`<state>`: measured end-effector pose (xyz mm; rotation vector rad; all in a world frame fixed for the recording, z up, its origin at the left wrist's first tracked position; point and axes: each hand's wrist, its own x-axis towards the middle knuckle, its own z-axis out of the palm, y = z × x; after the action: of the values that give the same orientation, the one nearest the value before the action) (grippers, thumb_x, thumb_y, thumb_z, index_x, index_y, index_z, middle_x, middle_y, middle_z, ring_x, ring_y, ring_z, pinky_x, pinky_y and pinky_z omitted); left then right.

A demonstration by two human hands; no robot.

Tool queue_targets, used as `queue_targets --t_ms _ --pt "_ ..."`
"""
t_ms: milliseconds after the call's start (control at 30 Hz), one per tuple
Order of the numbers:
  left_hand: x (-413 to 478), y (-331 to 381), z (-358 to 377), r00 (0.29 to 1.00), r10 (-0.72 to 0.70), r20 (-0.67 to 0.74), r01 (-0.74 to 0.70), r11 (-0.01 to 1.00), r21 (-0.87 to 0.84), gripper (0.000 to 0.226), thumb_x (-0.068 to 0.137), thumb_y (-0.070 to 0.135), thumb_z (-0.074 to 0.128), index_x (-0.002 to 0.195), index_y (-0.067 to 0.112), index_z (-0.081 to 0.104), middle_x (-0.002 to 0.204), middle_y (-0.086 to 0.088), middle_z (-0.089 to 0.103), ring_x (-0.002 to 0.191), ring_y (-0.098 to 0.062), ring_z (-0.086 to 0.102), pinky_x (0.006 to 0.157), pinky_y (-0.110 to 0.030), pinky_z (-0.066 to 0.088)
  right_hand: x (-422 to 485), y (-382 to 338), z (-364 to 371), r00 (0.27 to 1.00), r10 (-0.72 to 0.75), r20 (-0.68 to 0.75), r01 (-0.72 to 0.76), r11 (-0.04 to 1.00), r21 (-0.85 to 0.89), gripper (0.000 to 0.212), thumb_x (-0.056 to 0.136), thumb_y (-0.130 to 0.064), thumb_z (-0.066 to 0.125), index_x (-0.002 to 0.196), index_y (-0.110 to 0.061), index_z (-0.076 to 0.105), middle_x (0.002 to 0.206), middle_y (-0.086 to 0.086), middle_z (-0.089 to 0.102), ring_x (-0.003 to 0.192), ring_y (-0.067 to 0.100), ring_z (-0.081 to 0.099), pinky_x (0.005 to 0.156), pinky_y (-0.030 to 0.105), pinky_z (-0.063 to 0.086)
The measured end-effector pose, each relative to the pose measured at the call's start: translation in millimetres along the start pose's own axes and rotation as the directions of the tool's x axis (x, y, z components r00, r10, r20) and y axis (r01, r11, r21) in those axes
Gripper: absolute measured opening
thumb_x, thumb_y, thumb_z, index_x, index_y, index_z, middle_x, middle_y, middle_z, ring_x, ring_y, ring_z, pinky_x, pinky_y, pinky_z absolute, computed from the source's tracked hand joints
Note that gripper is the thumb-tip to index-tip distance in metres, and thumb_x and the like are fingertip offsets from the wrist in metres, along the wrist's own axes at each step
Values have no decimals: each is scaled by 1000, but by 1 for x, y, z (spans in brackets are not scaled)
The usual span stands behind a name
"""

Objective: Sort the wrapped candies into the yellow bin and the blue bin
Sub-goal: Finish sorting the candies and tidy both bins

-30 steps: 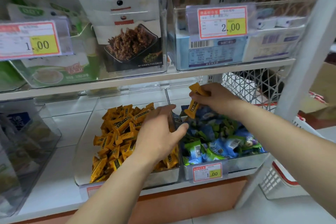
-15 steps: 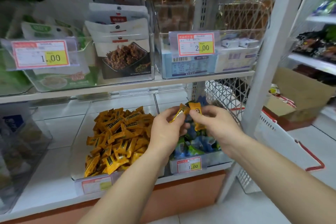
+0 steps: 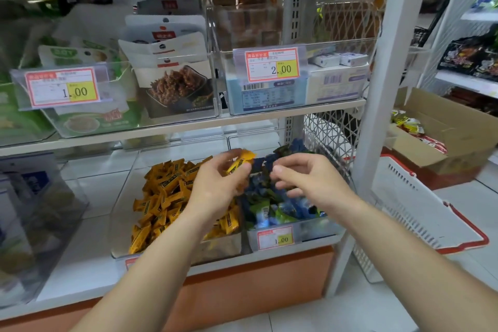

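The left grip (image 3: 215, 186) pinches a yellow wrapped candy (image 3: 240, 161) in its fingertips. It is raised above the divide between the clear plastic bin of yellow candies (image 3: 121, 210) on the left and the clear plastic bin of blue and green candies (image 3: 315, 232) on the right. The right grip (image 3: 310, 180) hovers over the right bin, loosely curled and holding nothing. The candy is best carried well left over the yellow heap and lowered before release, so it cannot bounce across.

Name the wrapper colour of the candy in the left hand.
Yellow-orange candy, pinched by the left hand; head view.
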<state>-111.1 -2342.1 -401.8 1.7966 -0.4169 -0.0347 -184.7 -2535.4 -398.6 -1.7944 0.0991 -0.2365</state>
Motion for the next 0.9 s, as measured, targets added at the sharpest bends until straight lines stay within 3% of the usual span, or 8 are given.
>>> queue_targets --t_ms 100,200,367,467,567,667,767,900 --pt "12 -14 -31 977 186 -105 -108 855 507 46 87 41 71 129 26 61 108 17 63 96 -3 61 81 -16 46 11 22 -27 987 -126 -95 52 827 -560 28 88 -37 71 113 -26 69 105 -14 71 99 7 65 86 25 52" --pt "22 -36 -52 988 115 -102 -9 704 710 37 90 39 67 121 20 64 100 2 71 93 -21 67 78 -34 54 22 47 -44 996 -38 -85 -35 699 -714 55 89 -45 67 137 -21 55 130 5 58 116 23 56 94 32 44" --pt "34 -41 -51 983 162 -80 -14 509 861 53 91 45 63 139 23 54 139 -6 56 129 -30 47 101 -45 47 43 76 -51 999 26 -38 -46 602 -797 77 88 -57 59 151 -22 33 153 13 38 136 37 38 109 43 36" --pt "46 -26 -18 972 231 -48 -101 591 800 43 90 45 62 131 31 57 134 2 59 121 -22 53 93 -35 48 52 89 -44 995 95 25 -38 606 -794 88 86 -70 50 157 -38 9 165 6 11 149 42 11 117 53 21" --pt "71 -18 36 993 67 97 -113 774 623 40 90 44 63 127 30 59 125 8 61 109 -13 58 82 -20 43 59 99 -39 984 176 38 -78 606 -791 84 85 -80 38 153 -52 -4 167 -4 -8 149 41 -14 119 59 11" --pt "106 -30 86 975 -115 192 -28 790 613 34 90 38 61 121 25 58 119 4 60 98 -14 54 77 -24 40 61 107 -30 979 205 21 -90 519 -850 79 85 -82 32 153 -51 6 167 -1 -6 148 44 -10 119 59 16" --pt "134 -58 116 970 -205 133 72 760 646 30 90 33 59 115 16 58 118 -8 62 93 -19 51 76 -29 39 61 114 -23 986 168 -9 -89 478 -874 75 88 -76 36 154 -46 15 166 1 -3 146 45 -7 118 57 17" --pt "160 -93 130 917 -397 22 304 737 603 57 89 49 58 127 6 59 125 -17 61 113 -33 58 87 -32 46 62 117 -23 990 143 -16 -87 500 -862 76 88 -74 40 154 -43 19 165 -1 -3 146 44 -8 118 56 16"
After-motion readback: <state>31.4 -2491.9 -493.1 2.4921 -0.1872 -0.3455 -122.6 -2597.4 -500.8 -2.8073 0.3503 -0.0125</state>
